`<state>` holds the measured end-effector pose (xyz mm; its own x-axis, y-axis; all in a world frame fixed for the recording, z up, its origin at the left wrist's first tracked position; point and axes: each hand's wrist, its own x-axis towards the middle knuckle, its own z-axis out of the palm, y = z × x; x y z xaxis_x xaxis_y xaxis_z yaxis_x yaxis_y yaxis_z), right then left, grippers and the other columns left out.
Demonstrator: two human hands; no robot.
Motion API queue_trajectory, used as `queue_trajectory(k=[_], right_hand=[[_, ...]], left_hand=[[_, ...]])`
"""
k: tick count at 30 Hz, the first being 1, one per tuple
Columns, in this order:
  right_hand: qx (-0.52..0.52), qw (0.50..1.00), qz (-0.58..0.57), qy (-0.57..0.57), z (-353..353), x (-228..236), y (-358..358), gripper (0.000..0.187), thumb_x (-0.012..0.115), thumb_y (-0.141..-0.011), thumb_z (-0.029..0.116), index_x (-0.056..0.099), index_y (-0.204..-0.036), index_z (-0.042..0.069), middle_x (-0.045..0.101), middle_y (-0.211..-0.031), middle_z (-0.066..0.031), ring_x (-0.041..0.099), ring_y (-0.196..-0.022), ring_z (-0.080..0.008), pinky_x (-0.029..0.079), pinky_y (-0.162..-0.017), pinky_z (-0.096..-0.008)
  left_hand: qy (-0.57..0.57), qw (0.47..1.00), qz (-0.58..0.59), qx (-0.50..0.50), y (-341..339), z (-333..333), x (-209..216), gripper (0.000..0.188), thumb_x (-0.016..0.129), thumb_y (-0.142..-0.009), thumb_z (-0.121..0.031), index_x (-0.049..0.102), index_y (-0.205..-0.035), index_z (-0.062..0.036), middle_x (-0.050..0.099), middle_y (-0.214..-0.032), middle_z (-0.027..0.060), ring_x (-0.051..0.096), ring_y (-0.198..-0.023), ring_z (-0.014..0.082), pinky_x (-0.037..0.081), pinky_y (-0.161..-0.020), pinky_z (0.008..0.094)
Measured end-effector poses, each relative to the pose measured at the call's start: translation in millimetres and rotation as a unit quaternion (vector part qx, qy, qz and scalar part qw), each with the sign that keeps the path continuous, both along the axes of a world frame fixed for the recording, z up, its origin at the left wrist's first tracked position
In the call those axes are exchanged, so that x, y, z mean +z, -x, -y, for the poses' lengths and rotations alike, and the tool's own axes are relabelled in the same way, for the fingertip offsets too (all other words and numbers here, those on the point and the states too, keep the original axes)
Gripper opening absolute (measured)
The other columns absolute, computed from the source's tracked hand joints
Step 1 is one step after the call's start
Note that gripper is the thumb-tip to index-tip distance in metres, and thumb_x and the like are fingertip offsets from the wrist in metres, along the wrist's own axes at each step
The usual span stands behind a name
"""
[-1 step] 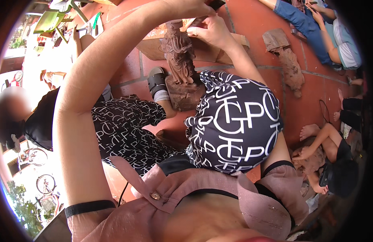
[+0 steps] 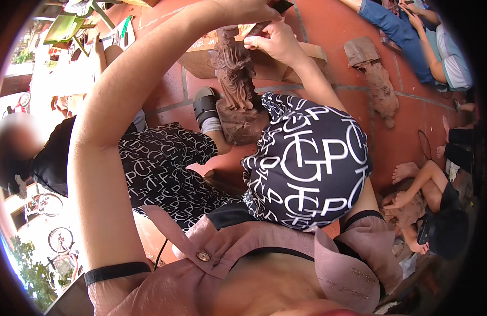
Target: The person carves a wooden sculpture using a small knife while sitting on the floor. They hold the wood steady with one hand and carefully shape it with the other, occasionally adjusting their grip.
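Note:
A carved brown figurine (image 2: 235, 79) in draped robes stands upright on a rough block base (image 2: 238, 126) between my feet. Beyond its top, at the upper edge, my left hand (image 2: 251, 11) is closed and partly cut off; a small dark object (image 2: 282, 6) shows at its fingers, its kind unclear. Just below it, right of the figurine's head, my right hand (image 2: 279, 43) pinches a flat dark-brown piece (image 2: 259, 28) between thumb and fingers. The two hands are close together.
A tan block or box (image 2: 296, 73) lies behind the figurine on red floor tiles (image 2: 333, 37). Another rough carved piece (image 2: 377, 84) lies to the right. Other people sit at the right and left, one in blue jeans (image 2: 388, 31). A green chair (image 2: 63, 29) stands upper left.
My right knee, in the patterned trousers, has shifted slightly to the right. The hands and figurine are nearly where they were.

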<state>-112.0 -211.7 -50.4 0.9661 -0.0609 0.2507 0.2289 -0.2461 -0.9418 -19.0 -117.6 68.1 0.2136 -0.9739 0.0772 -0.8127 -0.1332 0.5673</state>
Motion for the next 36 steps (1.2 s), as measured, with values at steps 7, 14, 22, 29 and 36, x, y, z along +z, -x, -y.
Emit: queue_trajectory(k=[7, 14, 22, 29, 36], right_hand=[[-0.005, 0.992, 0.076, -0.097, -17.8, -48.2, 4.5, 0.008, 0.065, -0.08, 0.005, 0.064, -0.086, -0.001, 0.065, -0.089, -0.0036, 0.06, -0.077, -0.0071, 0.048, -0.068, -0.0227], [-0.085, 0.996, 0.027, -0.01, -25.7, -36.3, 2.7, 0.012, 0.061, -0.085, 0.008, 0.064, -0.09, -0.002, 0.067, -0.089, -0.0074, 0.061, -0.08, -0.0086, 0.047, -0.071, -0.0226], [-0.091, 0.993, 0.074, 0.011, -21.4, -47.5, 10.4, 0.015, 0.064, -0.084, 0.012, 0.065, -0.092, -0.001, 0.068, -0.087, -0.0051, 0.062, -0.078, -0.0099, 0.048, -0.074, -0.0242], [-0.088, 0.995, -0.004, -0.039, -25.7, -36.1, -8.7, 0.019, 0.064, -0.084, 0.016, 0.063, -0.089, -0.002, 0.065, -0.078, -0.0106, 0.062, -0.073, -0.0138, 0.048, -0.066, -0.0281], [-0.09, 0.992, 0.074, 0.049, -10.1, -28.2, 9.0, 0.019, 0.062, -0.081, 0.009, 0.06, -0.098, 0.0, 0.065, -0.088, -0.0116, 0.063, -0.082, -0.0233, 0.047, -0.071, -0.034]], left_hand=[[-0.064, 0.994, 0.071, -0.051, -1.6, 1.3, -7.0, 0.014, 0.065, -0.072, -0.011, 0.062, -0.082, -0.0025, 0.063, -0.073, 0.0131, 0.06, -0.069, 0.025, 0.047, -0.066, 0.0378], [-0.116, 0.989, 0.075, -0.053, -21.1, 3.3, -29.4, 0.018, 0.065, -0.074, -0.018, 0.064, -0.087, -0.0054, 0.064, -0.078, 0.0154, 0.062, -0.076, 0.0291, 0.048, -0.07, 0.0381], [-0.099, 0.993, 0.049, -0.044, -16.6, 10.2, -33.6, 0.02, 0.064, -0.073, -0.019, 0.063, -0.087, -0.0045, 0.064, -0.081, 0.0174, 0.062, -0.08, 0.0329, 0.048, -0.073, 0.0397], [-0.109, 0.989, 0.099, 0.029, -34.9, 13.6, -26.2, 0.024, 0.063, -0.073, -0.021, 0.064, -0.089, -0.0038, 0.064, -0.086, 0.0197, 0.062, -0.083, 0.0327, 0.048, -0.075, 0.0412], [-0.104, 0.993, 0.028, 0.04, -11.2, 17.8, -14.3, 0.025, 0.063, -0.075, -0.02, 0.062, -0.095, -0.0052, 0.064, -0.083, 0.0158, 0.061, -0.08, 0.0267, 0.047, -0.073, 0.038]])
